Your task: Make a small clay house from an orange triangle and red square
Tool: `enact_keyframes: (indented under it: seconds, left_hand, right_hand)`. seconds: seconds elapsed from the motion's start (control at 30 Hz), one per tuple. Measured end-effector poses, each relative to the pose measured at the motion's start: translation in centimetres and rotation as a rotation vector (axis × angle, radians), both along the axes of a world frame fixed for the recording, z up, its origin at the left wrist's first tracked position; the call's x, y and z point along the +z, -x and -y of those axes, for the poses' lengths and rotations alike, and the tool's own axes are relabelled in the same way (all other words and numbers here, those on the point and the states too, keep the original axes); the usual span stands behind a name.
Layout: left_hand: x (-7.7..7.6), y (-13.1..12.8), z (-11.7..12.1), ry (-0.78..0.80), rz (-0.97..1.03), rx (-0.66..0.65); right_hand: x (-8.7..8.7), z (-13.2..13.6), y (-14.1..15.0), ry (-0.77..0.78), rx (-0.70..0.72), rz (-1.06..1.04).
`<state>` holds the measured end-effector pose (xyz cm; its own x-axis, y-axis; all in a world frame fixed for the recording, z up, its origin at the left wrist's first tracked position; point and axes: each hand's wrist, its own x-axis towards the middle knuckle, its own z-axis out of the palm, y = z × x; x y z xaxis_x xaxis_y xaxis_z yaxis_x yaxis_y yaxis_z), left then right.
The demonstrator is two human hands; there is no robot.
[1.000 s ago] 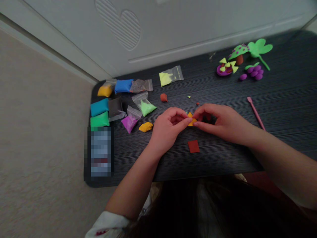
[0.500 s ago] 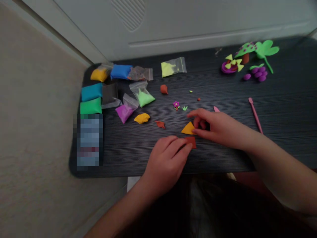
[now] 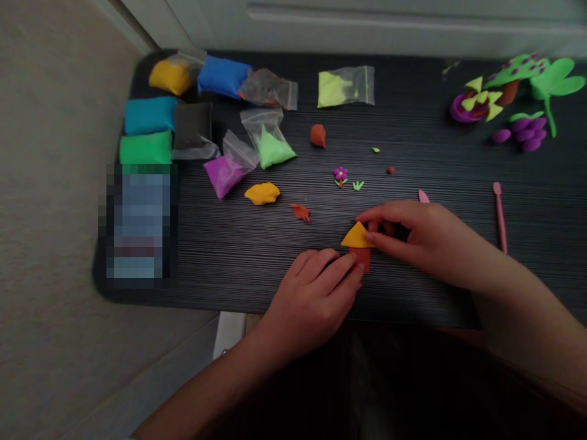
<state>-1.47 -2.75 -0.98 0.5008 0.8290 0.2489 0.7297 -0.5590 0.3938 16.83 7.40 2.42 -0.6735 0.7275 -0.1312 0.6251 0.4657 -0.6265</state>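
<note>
My right hand is closed, with thumb and forefinger at the right corner and tip of a flat yellow clay triangle. Directly below lies a reddish-brown clay square, and the triangle's lower edge meets its top. My left hand has its fingers together and curled, fingertips on the left and lower part of the square. Partly behind my right hand shows the tip of a pink tool. A scrap of reddish-brown clay and a yellow clay lump lie left of the hands.
A purple clay flower and a green grass piece lie beyond the hands. Bags of coloured clay, one of them blue, fill the left, above a blurred phone. Right are clay grapes and a pink stick tool.
The yellow triangle has come down against the top of the brown square, with my right hand on it. My left hand stays at the square. The camera view has shifted closer.
</note>
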Motion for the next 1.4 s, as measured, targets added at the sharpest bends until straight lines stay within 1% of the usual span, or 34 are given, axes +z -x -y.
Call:
enact_keyframes:
  seconds: [0.3,0.57,0.83,1.23,1.4]
  left_hand:
    - [0.33,-0.08,-0.05,0.013,-0.013,-0.003]
    - [0.35,-0.12,-0.14,0.012,-0.027,-0.016]
    - [0.32,-0.19,-0.07,-0.003,-0.046,-0.013]
    - [0.59,-0.23,-0.17,0.029,-0.011,0.016]
    - [0.48,-0.25,-0.29,0.039,-0.016,0.017]
  right_hand:
    - [-0.30,0.33,0.08,-0.058,-0.011,0.034]
    - [-0.18,0.16,-0.02,-0.041,-0.032,0.035]
    - [-0.25,0.08,-0.14,-0.020,-0.009,0.023]
    - [-0.52,0.07,-0.16,-0.063,0.016,0.064]
    - [-0.60,0.16,-0.13,-0.082,0.025,0.048]
